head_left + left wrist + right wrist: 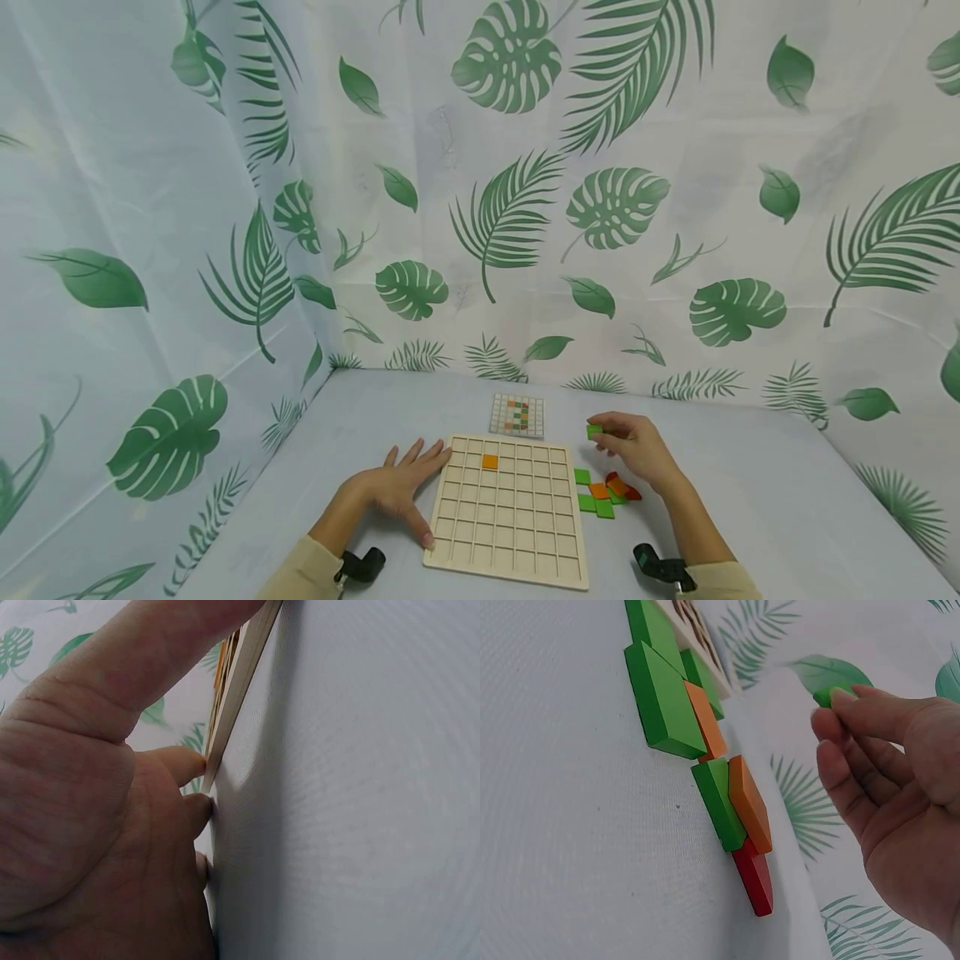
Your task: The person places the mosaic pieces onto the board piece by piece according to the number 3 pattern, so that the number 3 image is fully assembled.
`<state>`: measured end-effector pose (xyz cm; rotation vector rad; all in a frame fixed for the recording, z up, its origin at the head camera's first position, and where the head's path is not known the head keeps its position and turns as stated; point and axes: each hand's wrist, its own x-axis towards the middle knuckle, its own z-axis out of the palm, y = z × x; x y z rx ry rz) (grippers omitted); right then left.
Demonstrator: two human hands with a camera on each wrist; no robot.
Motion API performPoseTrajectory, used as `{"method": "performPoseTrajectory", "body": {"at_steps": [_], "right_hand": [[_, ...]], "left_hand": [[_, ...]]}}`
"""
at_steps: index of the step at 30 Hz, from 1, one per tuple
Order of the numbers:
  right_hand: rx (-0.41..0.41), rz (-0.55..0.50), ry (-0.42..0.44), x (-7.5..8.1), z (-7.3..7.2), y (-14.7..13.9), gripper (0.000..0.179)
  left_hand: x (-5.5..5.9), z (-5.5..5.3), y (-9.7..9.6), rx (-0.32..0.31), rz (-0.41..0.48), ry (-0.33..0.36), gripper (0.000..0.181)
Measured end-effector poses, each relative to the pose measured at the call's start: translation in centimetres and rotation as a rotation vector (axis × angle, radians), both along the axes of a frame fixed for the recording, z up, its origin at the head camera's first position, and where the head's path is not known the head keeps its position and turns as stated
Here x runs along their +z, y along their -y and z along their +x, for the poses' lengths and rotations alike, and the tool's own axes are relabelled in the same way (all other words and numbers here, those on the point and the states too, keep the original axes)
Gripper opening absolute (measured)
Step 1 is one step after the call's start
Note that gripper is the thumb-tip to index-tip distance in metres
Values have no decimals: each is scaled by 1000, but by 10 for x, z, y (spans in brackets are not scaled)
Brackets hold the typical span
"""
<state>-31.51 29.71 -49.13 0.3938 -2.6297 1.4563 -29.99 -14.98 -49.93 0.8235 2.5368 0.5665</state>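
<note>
A pale wooden grid board (510,517) lies on the table, with one orange square tile (490,462) in a cell of its second row from the far edge. My left hand (397,487) is spread at the board's left side, thumb at the near left corner and fingertips at the far left edge. Between thumb and fingers, my right hand (636,446) pinches a green square tile (595,431), raised beyond the loose pieces. Those pieces lie right of the board: several green tiles (664,697), orange ones (750,802) and red ones (756,881), some overlapping.
Behind the board lies a small card (517,415) printed with a grid of coloured squares. A white leaf-patterned curtain (525,292) rises at the table's back and sides. The white tabletop (750,467) extends to the right of the right hand.
</note>
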Motion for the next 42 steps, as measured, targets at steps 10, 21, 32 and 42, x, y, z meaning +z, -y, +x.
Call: {"method": "performPoseTrajectory", "body": {"at_steps": [10, 21, 32, 42], "right_hand": [[-61, -3, 1, 3, 1, 1, 33], [-45, 9, -6, 2, 0, 8, 34], [-11, -25, -70, 4, -7, 34, 24], [47, -6, -95, 9, -10, 67, 26]], "left_hand": [[-1, 0, 0, 0, 6, 2, 140], [-3, -1, 0, 5, 2, -4, 140], [-3, -1, 0, 14, -9, -6, 140], [-2, -1, 0, 7, -8, -7, 140]]}}
